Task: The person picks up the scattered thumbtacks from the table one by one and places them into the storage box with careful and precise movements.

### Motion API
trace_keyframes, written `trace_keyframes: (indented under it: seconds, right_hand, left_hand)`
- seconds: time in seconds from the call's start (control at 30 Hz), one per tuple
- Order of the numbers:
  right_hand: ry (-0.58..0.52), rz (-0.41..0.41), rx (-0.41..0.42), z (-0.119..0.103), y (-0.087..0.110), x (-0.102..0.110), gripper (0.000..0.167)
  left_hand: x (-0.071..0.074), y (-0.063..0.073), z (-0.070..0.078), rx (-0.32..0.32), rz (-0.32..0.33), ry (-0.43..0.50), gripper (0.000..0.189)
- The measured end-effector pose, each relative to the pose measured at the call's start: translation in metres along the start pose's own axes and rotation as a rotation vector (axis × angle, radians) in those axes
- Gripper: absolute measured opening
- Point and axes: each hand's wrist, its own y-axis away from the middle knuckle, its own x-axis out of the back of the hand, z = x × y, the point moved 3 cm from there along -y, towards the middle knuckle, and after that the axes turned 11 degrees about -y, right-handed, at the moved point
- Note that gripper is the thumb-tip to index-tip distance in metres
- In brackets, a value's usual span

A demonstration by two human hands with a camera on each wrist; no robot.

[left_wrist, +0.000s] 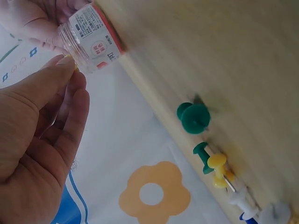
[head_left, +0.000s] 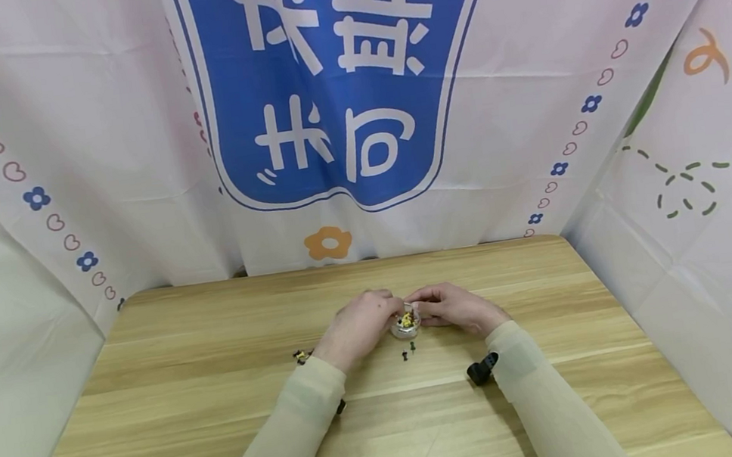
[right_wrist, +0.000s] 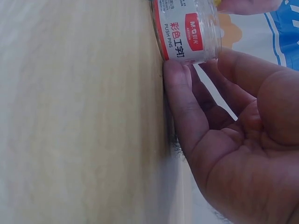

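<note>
A small clear jar (head_left: 407,332) of push pins stands on the wooden table; its red-and-white label (right_wrist: 194,32) reads "PUSH PINS". My right hand (head_left: 454,309) holds the jar from the right, fingertips low on its side in the right wrist view. At the jar's mouth, my left hand (left_wrist: 39,126) pinches a small yellow push pin (left_wrist: 70,57) between thumb and fingers, which cover most of it. Yellow pins show inside the jar in the head view. Two dark push pins (head_left: 405,355) are on the table just in front of the jar.
Left of my left wrist lies a small group of push pins (head_left: 301,356). The left wrist view shows a green pin (left_wrist: 194,117) near yellow, white and blue ones. A printed white curtain (head_left: 151,209) hangs behind the table's far edge.
</note>
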Motion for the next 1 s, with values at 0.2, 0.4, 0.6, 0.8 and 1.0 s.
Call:
trace_keyframes:
  seconds: [0.2,0.4,0.6,0.8,1.0]
  right_hand:
    - [0.007,0.001,-0.004,0.000,0.001,-0.001,0.038]
    - [0.014,-0.006,0.002,-0.001,0.002,-0.001,0.038]
    - [0.002,-0.002,-0.005,-0.002,0.003,-0.001,0.038]
    - [0.000,0.010,-0.010,-0.002,0.003,-0.001,0.038]
    - [0.011,0.001,-0.001,-0.002,0.003,-0.002,0.038]
  left_hand:
    - [0.003,0.002,-0.001,-0.001,0.007,0.032,0.019]
    - [0.011,0.008,-0.001,-0.012,0.011,0.031,0.018]
    - [0.016,0.015,0.005,-0.068,-0.008,-0.042,0.018]
    - [0.011,0.021,0.014,-0.149,-0.049,-0.088,0.019]
    - [0.002,0.026,0.022,-0.226,-0.068,-0.173,0.016]
